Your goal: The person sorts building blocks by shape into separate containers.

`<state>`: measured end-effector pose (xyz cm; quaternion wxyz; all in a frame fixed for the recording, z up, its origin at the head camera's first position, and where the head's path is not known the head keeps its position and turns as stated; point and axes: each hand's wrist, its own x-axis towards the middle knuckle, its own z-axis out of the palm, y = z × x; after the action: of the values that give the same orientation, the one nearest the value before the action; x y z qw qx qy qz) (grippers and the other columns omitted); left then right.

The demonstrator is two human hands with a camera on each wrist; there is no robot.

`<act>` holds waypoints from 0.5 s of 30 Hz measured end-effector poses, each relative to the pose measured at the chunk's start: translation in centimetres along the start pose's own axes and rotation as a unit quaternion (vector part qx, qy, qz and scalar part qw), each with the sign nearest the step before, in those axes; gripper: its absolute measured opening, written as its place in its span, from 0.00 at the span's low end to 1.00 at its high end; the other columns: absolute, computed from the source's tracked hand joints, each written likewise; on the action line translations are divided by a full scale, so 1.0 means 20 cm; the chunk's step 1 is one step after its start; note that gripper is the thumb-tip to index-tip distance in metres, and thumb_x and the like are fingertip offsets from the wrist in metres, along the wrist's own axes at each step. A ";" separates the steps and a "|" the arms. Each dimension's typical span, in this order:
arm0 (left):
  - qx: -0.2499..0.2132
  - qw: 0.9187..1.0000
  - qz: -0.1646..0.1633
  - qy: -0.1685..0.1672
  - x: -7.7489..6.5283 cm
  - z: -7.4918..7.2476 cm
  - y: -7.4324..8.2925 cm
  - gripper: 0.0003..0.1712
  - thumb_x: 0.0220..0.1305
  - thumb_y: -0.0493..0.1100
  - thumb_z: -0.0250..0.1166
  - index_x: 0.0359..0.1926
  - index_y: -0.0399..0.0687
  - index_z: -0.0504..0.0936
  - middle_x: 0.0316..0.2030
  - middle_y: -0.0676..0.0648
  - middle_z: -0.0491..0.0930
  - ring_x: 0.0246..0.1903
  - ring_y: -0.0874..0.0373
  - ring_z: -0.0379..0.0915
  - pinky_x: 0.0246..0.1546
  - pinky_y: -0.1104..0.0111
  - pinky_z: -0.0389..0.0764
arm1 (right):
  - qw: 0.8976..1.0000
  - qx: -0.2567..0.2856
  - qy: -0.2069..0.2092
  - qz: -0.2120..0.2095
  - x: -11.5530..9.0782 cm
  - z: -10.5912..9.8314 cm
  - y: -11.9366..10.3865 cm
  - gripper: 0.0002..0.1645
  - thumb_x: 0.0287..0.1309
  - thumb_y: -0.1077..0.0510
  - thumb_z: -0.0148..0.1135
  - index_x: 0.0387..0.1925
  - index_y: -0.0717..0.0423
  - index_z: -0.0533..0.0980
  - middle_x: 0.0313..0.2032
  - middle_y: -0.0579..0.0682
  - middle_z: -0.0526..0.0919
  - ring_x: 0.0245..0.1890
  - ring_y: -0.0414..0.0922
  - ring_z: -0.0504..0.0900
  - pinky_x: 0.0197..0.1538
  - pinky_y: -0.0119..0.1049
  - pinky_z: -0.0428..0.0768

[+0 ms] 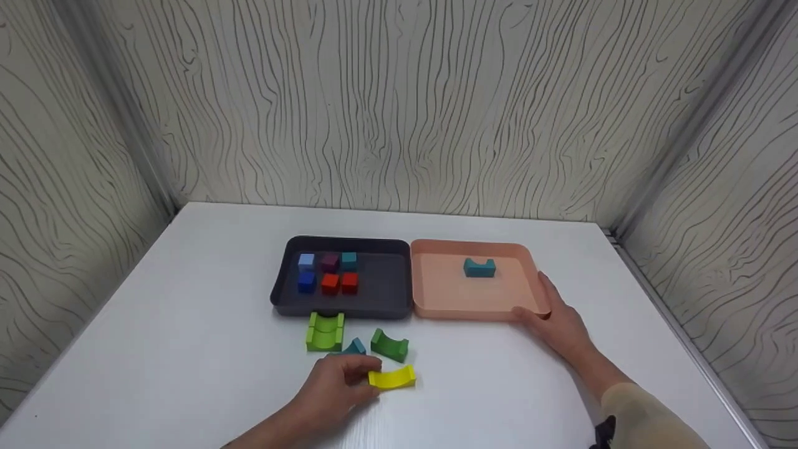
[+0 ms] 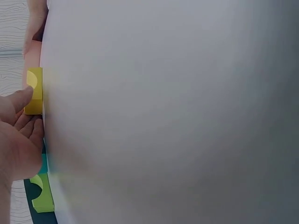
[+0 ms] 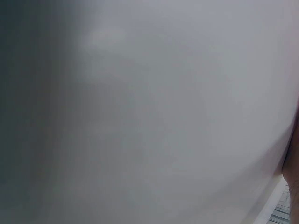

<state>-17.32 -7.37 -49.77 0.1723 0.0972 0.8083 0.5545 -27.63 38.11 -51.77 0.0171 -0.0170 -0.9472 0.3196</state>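
In the head view my left hand [image 1: 336, 386] pinches the left end of a yellow arch-cut block [image 1: 393, 378] between thumb and fingers, low over the white table. The left wrist view shows the thumb on the block's [image 2: 34, 91] curved side. Just beyond this hand lie a green arch-cut block [image 1: 389, 345] and a teal one [image 1: 356, 347], partly hidden by the fingers. My right hand [image 1: 564, 324] rests against the front right corner of a pink tray [image 1: 467, 312], thumb at the front wall and fairly straight fingers along the right side. A teal arch-cut block [image 1: 480, 269] sits inside that tray.
A dark tray [image 1: 380, 308] stands directly left of the pink one, holding several small coloured cubes in two rows. Light green arch-cut blocks [image 1: 325, 332] lie together against its front. Wood-grain patterned panels [image 1: 374, 112] enclose the table's back and sides.
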 end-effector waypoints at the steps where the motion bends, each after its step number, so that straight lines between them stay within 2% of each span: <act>1: -0.001 1.000 -0.003 0.001 0.00 0.00 0.00 0.23 0.59 0.30 0.77 0.54 0.52 0.90 0.49 0.55 0.87 0.51 0.56 0.81 0.57 0.57 0.85 | 1.000 -0.001 0.000 0.000 0.00 0.00 0.00 0.67 0.66 0.24 0.61 0.87 0.47 0.38 0.79 0.70 0.58 0.73 0.68 0.67 0.72 0.67 0.66; 15: -0.024 1.000 -0.007 -0.008 0.01 -0.02 0.00 0.22 0.59 0.29 0.77 0.53 0.49 0.91 0.49 0.52 0.88 0.50 0.56 0.82 0.56 0.59 0.85 | 1.000 -0.003 0.002 -0.006 0.00 0.00 -0.01 0.67 0.66 0.24 0.62 0.87 0.48 0.38 0.79 0.69 0.57 0.73 0.68 0.67 0.72 0.68 0.65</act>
<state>-17.60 -7.64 -49.62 0.1848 0.0917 0.7939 0.5720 -27.63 38.04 -51.71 0.0206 -0.0123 -0.9484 0.3162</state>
